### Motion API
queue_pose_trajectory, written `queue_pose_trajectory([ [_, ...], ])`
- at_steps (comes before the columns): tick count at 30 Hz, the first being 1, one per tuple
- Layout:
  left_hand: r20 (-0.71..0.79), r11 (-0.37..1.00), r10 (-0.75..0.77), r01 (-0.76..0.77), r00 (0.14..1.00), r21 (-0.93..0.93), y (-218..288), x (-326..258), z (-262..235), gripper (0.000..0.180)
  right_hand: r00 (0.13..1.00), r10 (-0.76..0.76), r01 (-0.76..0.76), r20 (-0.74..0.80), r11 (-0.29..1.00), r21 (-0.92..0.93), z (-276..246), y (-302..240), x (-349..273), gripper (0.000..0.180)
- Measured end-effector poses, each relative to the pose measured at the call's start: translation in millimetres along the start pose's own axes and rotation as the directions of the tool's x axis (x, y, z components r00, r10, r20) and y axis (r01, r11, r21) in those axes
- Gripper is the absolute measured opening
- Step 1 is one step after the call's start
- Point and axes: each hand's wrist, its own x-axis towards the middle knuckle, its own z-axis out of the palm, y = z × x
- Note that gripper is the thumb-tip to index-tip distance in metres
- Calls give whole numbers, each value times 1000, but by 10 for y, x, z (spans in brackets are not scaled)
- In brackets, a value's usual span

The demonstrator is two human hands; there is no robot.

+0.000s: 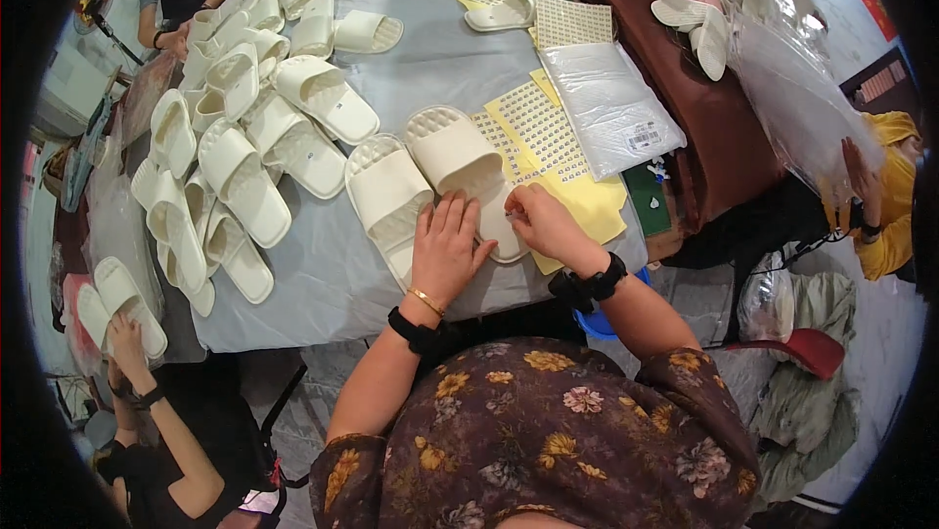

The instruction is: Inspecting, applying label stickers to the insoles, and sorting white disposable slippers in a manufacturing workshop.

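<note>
Two cream slippers lie side by side before me, their open-toe straps toward the far side: the left slipper (pixel 389 192) and the right slipper (pixel 455 150). My left hand (pixel 448 241) rests across the lower parts of both, fingers stretched out. Above the right slipper's near end, my right hand (pixel 540 221) is pinched at thumb and forefinger; whatever is between the fingertips is too small to make out. Beside that hand lie yellow-backed sticker sheets (pixel 597 204) with rows of small printed labels. The slippers' near ends are partly covered by my hands.
A heap of cream slippers (pixel 235 157) covers the table's left side. A white plastic packet (pixel 611 104) lies on the sheets. More slippers (pixel 504 9) stand at the far side. Co-workers sit around; one hand (pixel 125 338) at lower left holds slippers. A brown padded surface (pixel 675 99) adjoins the right.
</note>
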Motion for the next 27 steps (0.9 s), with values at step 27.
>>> queue_pose_trajectory([
  [27,-7,999,-25,25,1000,-39,-17,-50,5,59,991,-127,124,-35,989,-77,25,-189,257,6],
])
